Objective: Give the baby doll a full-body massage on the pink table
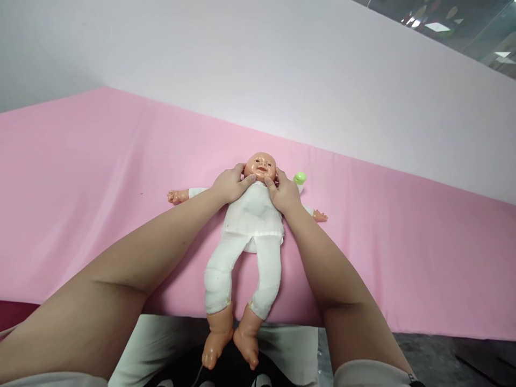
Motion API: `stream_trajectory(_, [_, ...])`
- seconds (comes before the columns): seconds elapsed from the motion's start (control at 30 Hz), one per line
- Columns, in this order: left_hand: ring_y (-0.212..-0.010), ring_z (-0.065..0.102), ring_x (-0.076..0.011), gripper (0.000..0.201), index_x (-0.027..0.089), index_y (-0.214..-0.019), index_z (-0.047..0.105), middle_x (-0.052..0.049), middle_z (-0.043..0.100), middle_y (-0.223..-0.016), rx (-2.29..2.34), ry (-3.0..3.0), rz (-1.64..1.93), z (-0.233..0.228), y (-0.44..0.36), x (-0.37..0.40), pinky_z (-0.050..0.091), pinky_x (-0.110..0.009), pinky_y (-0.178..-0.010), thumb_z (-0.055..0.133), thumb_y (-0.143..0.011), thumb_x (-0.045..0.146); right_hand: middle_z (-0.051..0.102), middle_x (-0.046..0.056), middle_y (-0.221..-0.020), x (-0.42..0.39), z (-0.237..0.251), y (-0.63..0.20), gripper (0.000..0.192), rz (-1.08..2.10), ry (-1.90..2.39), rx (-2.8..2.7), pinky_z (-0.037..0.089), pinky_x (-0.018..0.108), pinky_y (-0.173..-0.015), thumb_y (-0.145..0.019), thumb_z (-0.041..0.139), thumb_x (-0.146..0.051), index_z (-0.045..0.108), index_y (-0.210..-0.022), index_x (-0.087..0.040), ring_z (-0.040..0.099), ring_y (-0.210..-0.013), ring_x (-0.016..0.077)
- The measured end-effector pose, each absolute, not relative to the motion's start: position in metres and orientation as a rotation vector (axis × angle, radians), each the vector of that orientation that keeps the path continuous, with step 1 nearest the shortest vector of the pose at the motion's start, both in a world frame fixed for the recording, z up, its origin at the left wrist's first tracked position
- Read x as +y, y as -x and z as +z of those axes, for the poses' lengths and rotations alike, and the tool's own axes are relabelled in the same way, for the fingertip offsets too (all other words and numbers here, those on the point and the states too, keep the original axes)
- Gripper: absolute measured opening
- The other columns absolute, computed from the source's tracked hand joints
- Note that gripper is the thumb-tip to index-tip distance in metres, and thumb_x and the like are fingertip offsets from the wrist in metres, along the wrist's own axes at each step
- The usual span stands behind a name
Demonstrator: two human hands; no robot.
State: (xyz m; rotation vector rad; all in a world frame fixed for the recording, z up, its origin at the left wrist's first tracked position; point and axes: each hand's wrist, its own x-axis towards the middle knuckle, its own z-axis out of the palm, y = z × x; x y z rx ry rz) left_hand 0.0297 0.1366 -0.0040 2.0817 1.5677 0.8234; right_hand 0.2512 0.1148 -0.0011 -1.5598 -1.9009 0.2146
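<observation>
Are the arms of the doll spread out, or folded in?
Spread out: one small hand of the doll lies beyond the person's left hand, the other small hand beyond the right hand.

Yeah, we looked all over and can't make out any readable text, labels, brands, numbers or signs here.
</observation>
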Motion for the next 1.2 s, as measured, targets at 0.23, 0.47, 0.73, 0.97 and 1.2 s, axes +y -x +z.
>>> stream_trajectory(0.23, [-0.118,0.071,-0.0325,0.062,0.020,-0.141,0.065,-0.014,0.078,-0.127,1.498,-2.011,0.936,-0.013,-0.027,0.148,0.052,-0.045,-0.102,0.029,-0.110,0.059,0.068,0.016,-0.150,0.120,-0.005,-0.253,0.057,0.269,1.492,-1.866,0.050,0.052,-0.120,-0.112,0.039,-0.052,0.060,-0.153,-0.017,0.065,-0.142,0.0326])
stream_trajectory(0.47, [-0.112,0.073,-0.0341,0.070,0.020,-0.138,0.065,-0.013,0.078,-0.125,1.543,-2.013,0.900,-0.006,-0.029,0.140,0.054,-0.042,-0.091,0.049,-0.099,0.076,0.078,0.014,-0.133,0.113,-0.002,-0.250,0.061,0.275,1.527,-1.844,0.056,0.052,-0.110,-0.109,0.045,-0.062,0.060,-0.151,-0.020,0.074,-0.124,0.0330])
stream_trajectory(0.73, [-0.107,0.075,-0.0340,0.078,0.022,-0.142,0.062,-0.011,0.079,-0.122,1.564,-2.014,0.833,0.000,-0.031,0.134,0.056,-0.040,-0.083,0.063,-0.089,0.079,0.081,0.012,-0.105,0.109,0.001,-0.243,0.080,0.200,1.642,-1.852,0.060,0.050,-0.092,-0.092,0.063,-0.081,0.060,-0.142,-0.020,0.078,-0.099,0.0362])
stream_trajectory(0.97, [-0.119,0.072,-0.0319,0.069,0.023,-0.145,0.064,-0.010,0.076,-0.134,1.484,-2.015,0.923,-0.005,-0.027,0.138,0.055,-0.040,-0.097,0.055,-0.097,0.072,0.081,0.014,-0.118,0.111,-0.001,-0.247,0.064,0.212,1.597,-1.865,0.058,0.049,-0.100,-0.105,0.051,-0.069,0.060,-0.146,-0.021,0.077,-0.109,0.0334])
stream_trajectory(1.2, [-0.113,0.073,-0.0271,0.064,0.022,-0.146,0.066,-0.009,0.079,-0.125,1.404,-1.946,0.989,-0.016,-0.024,0.151,0.054,-0.039,-0.100,0.036,-0.107,0.063,0.072,0.016,-0.144,0.117,-0.006,-0.251,0.061,0.249,1.539,-1.836,0.051,0.051,-0.117,-0.112,0.035,-0.059,0.060,-0.152,-0.020,0.069,-0.135,0.0331])
